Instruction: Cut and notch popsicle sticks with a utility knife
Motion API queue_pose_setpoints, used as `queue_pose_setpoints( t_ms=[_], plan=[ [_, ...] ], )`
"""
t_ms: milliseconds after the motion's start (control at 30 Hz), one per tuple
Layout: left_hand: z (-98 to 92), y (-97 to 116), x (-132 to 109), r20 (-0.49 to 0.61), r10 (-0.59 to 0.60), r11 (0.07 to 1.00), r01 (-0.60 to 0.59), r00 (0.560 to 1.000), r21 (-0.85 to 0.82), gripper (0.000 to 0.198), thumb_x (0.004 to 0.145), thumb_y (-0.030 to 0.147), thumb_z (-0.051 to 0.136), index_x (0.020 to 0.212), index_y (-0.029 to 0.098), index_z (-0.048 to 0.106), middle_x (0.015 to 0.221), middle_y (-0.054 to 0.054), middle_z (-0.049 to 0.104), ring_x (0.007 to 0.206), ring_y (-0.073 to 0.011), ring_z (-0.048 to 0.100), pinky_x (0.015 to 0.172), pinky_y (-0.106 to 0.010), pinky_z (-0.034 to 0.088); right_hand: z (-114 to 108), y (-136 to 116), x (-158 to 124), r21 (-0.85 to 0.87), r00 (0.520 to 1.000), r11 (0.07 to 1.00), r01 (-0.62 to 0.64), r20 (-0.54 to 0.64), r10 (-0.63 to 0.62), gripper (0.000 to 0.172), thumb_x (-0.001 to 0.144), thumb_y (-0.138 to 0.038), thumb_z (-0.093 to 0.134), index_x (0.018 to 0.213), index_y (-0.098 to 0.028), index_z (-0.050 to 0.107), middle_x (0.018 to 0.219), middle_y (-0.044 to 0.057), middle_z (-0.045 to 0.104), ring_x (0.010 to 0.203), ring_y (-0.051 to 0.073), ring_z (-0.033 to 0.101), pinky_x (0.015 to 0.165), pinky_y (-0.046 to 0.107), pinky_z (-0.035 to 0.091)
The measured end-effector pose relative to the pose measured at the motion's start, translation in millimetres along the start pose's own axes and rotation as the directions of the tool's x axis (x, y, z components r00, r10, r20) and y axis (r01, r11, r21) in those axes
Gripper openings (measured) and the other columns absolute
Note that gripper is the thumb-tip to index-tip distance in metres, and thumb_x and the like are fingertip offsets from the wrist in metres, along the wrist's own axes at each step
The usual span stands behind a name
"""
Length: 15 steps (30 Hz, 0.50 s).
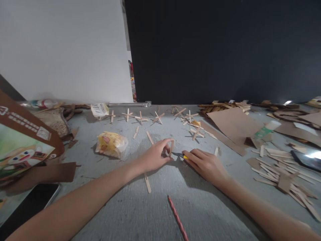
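Between the thumb and fingertips of my left hand [154, 155] a wooden craft stick [172, 148] stands upright, its edge turned toward me. My right hand [207, 167] is closed around a yellow-handled knife [185, 157], most of its handle hidden in the fingers. Its dark blade points left and meets the stick low down, though I cannot tell how deep. Beneath and beside my left wrist lie loose craft sticks [147, 184]. A red twisted pencil [177, 217] lies on the table in front of me.
Crossed-stick pieces [140, 117] stand in a row at the back. A yellow-printed plastic packet [111, 144] is left of centre. Heaped craft sticks [278, 167], brown cardboard [232, 125] and a glue stick [267, 130] lie right. A phone [32, 204] and brown bag [27, 134] are left.
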<state>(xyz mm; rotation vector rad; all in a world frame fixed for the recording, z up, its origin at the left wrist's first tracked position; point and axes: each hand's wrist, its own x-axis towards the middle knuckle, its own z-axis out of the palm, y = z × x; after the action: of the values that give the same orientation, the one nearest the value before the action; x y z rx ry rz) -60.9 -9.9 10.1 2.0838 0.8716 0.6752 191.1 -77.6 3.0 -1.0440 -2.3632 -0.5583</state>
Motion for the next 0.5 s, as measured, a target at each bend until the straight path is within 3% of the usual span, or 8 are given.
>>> queue_pose_setpoints(
  t_ms=[167, 500],
  plan=[
    [-0.7, 3.5, 0.1, 0.065, -0.065, 0.996, 0.069, 0.996, -0.062, 0.072, 0.088, 0.021, 0.074, 0.155, 0.027, 0.046, 0.087, 0.002, 0.07, 0.086, -0.0193, 0.068, 0.086, -0.034, 0.05, 0.4, 1.9, -1.2, 0.016, 0.999, 1.0, -0.019, 0.042, 0.019, 0.035, 0.116, -0.031, 0.038, 0.117, -0.015, 0.069, 0.083, 0.004, 0.069, 0.071, 0.017, 0.068, 0.065, 0.028, 0.051],
    [0.3, 1.2, -0.5, 0.064, -0.052, 0.996, 0.056, 0.997, -0.066, 0.071, 0.089, 0.022, 0.073, 0.154, 0.028, 0.046, 0.086, 0.001, 0.071, 0.083, -0.019, 0.067, 0.083, -0.033, 0.049, -0.9, 1.6, -2.0, 0.044, 0.997, 0.998, -0.039, 0.072, 0.036, 0.03, 0.114, -0.028, 0.042, 0.12, -0.016, 0.069, 0.084, 0.005, 0.069, 0.073, 0.018, 0.069, 0.065, 0.029, 0.051]
  ],
)
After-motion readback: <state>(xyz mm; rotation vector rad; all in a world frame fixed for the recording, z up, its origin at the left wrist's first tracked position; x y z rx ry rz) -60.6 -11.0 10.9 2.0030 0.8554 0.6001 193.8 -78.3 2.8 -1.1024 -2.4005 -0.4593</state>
